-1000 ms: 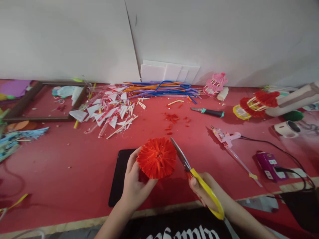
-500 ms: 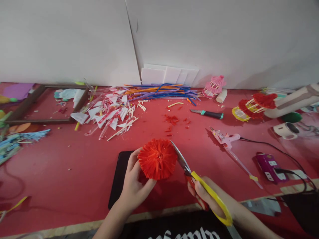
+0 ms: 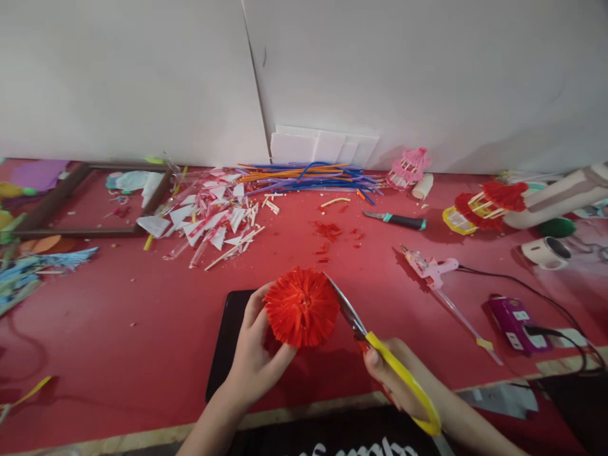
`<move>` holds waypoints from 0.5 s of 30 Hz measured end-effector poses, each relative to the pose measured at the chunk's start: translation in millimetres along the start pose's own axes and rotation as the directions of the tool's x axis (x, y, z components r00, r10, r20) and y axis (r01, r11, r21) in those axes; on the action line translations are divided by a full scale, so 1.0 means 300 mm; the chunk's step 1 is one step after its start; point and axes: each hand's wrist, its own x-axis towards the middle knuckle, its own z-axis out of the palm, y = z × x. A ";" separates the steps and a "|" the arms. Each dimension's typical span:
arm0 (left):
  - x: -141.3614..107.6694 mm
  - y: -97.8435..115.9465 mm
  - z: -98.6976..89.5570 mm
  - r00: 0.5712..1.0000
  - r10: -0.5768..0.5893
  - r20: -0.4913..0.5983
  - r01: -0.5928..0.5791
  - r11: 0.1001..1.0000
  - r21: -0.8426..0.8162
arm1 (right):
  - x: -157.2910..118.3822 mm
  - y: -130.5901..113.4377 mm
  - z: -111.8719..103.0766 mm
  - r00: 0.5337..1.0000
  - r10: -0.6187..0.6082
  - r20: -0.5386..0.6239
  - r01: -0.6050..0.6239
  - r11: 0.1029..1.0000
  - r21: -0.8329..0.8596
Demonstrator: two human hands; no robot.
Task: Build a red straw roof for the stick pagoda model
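Observation:
My left hand (image 3: 259,342) is closed around the left side of a round red pipe-cleaner piece (image 3: 303,308), fluffy and ribbed outward from its centre. In my right hand (image 3: 396,373) is a pair of scissors (image 3: 403,373) with yellow and red handles. The scissor blades point up and left, with the tips at the upper right edge of the red piece. A black phone-like slab (image 3: 227,335) lies on the table under my left hand. Beyond the piece, small red clippings (image 3: 327,231) lie scattered.
Pipe cleaners (image 3: 304,174) and plastic scraps (image 3: 209,215) lie along the back. To the right are a utility knife (image 3: 396,220), a pink glue gun (image 3: 430,269) with a cord, a purple power box (image 3: 517,323), a mug (image 3: 544,253) and a red-yellow model (image 3: 484,208).
The scissor blades look more closed than before. My right hand's fingers have drawn together on the handles. The red piece remains in my left hand, nearly in place.

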 end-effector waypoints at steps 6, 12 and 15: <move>0.009 -0.021 -0.019 0.999 0.005 0.054 -0.009 0.997 0.075 | 0.010 0.029 0.012 1.000 0.012 0.004 -0.012 1.000 0.029; 0.033 -0.032 -0.042 0.994 0.051 0.095 -0.065 0.986 0.153 | -0.009 0.060 0.011 0.998 -0.040 0.043 0.034 0.989 0.144; 0.035 -0.029 -0.046 0.994 0.037 0.106 -0.053 0.987 0.150 | -0.006 0.039 0.009 0.996 -0.037 0.078 0.027 0.991 0.128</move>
